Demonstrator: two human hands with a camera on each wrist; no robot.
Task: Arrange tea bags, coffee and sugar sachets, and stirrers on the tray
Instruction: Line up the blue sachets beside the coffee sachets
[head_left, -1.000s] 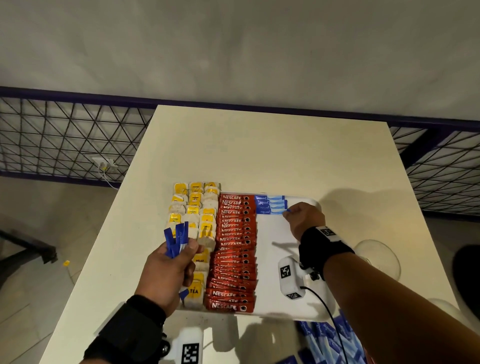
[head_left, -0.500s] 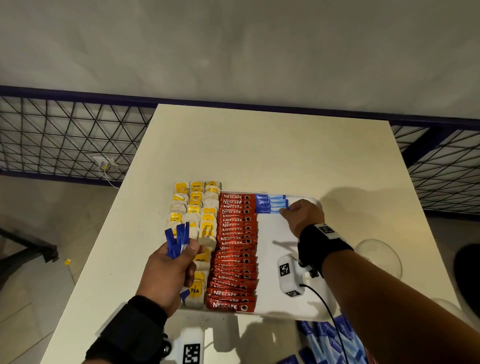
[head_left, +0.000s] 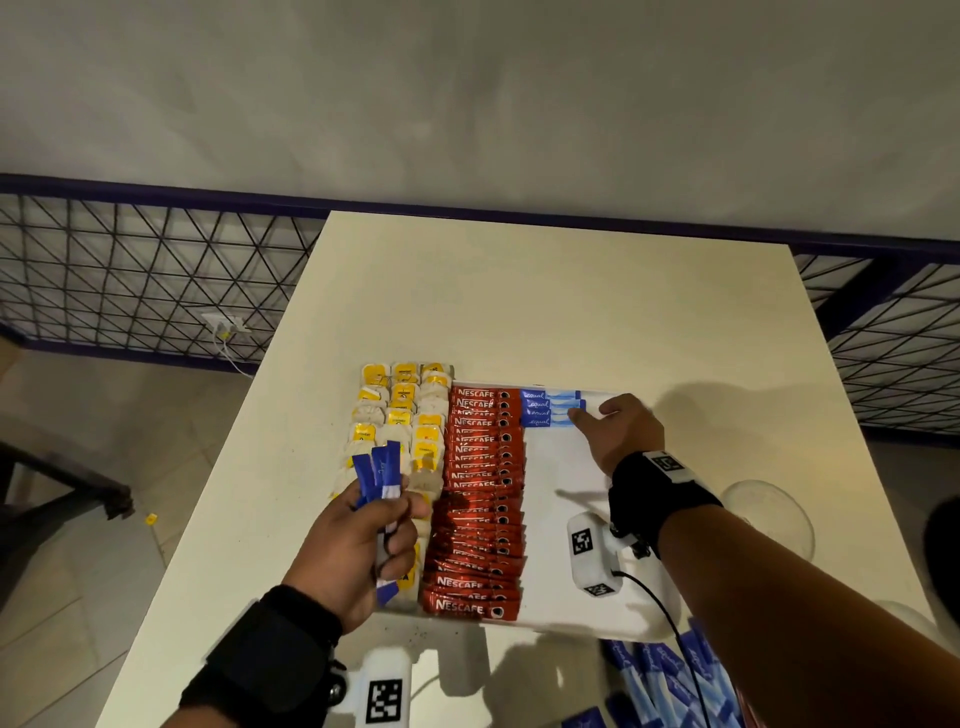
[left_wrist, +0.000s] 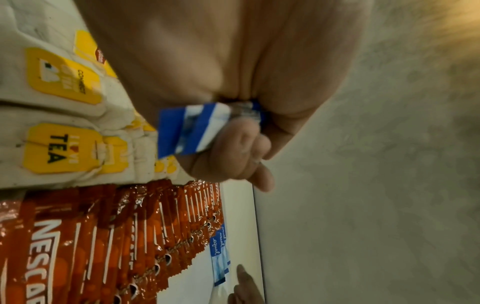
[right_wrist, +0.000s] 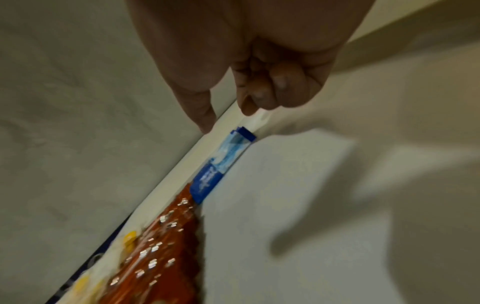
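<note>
Hands: left hand (head_left: 358, 545) gripped a bundle of blue sugar sachets (head_left: 382, 470) above the tea column; right hand (head_left: 621, 431) hovered at the tray's far right corner, forefinger out at the end of the laid sachets, other fingers curled, nothing held as far as I could see.
Tray: white tray (head_left: 561, 525) sat on the table (head_left: 519, 301), near edge.
Tea bags: yellow-tagged tea bags (head_left: 400, 415) filled the left columns; looked done.
Coffee: red Nescafe sachets (head_left: 480, 499) ran in one full column far to near; looked done.
Sugar: about four laid sugar sachets (head_left: 550, 408) sat at the far end, touching the coffee column; rest of that strip was bare.
Spare stock: more blue sachets (head_left: 670, 680) lay off the tray, near right.
Stirrers: none visible.
Progress: judged roughly two thirds; sugar column barely started, stirrers left.
</note>
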